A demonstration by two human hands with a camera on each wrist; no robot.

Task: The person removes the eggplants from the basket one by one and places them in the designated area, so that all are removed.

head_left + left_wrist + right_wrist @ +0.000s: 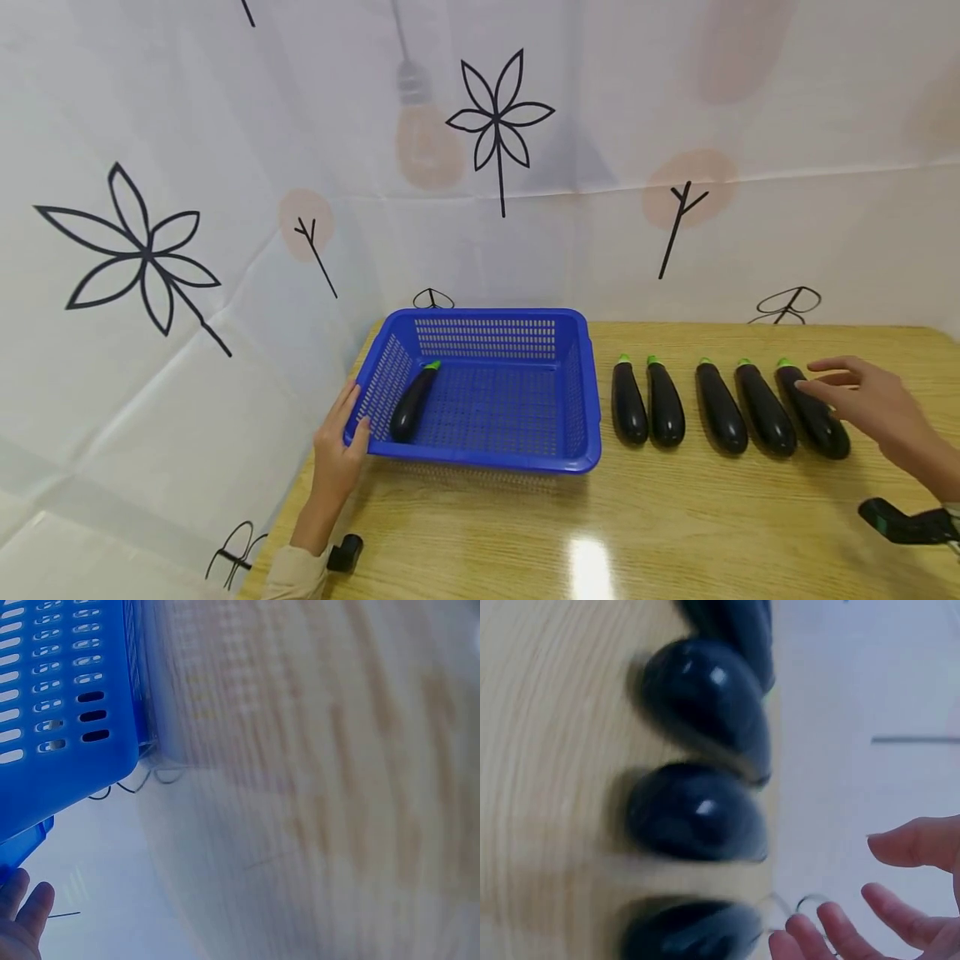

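Note:
My left hand (337, 458) holds the front left corner of a blue plastic basket (487, 460), thumb over the rim and fingers along the outer side. Inside the basket, one dark eggplant (412, 406) leans along the left, its green stem end toward the back. To the right, over the rightmost eggplant (819, 421) of a row, hovers my right hand (870, 396), thumb and fingers spread with nothing between them. In the right wrist view the fingers (911, 922) show apart, beside the glossy eggplants (697, 814).
Several eggplants (722, 408) lie side by side right of the basket, stem ends toward the back. Everything rests on a wooden table (480, 533). A patterned white cloth (570, 250) hangs behind and at the left. Black wrist devices (911, 523) sit on both arms.

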